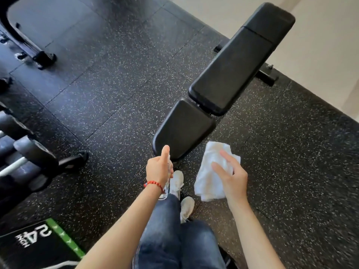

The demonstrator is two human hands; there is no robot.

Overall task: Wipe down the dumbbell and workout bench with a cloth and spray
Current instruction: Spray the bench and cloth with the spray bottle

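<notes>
A black padded workout bench [229,78] stretches from the middle of the view to the upper right, its seat pad nearest me. My left hand [158,167] is closed around a clear spray bottle [166,188], thumb up, just in front of the seat pad's near edge. My right hand [232,174] holds a crumpled white cloth [208,175] to the right of the seat, with the fingers partly spread over it. Dumbbells [32,150] lie on a rack at the left edge.
Speckled black rubber floor [108,98] surrounds the bench. A black machine frame [29,45] stands at the upper left. A black mat with a green stripe [64,239] lies at the lower left. My jeans and white shoes [177,181] are below the hands.
</notes>
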